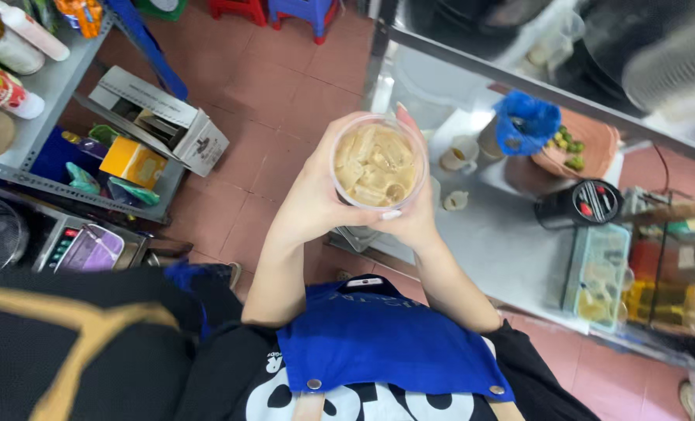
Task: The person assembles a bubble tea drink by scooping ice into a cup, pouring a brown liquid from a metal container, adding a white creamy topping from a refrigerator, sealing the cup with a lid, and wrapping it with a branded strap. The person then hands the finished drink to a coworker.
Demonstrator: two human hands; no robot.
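We hold the cup with both hands closed round it; brim-full, no lid, so any tilt spills.

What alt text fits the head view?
Seen from above, a person's left hand and right hand together hold a clear plastic cup of iced milky-brown drink in front of a blue apron. To the right is a steel counter with a blue glove and a basket of small green fruit.
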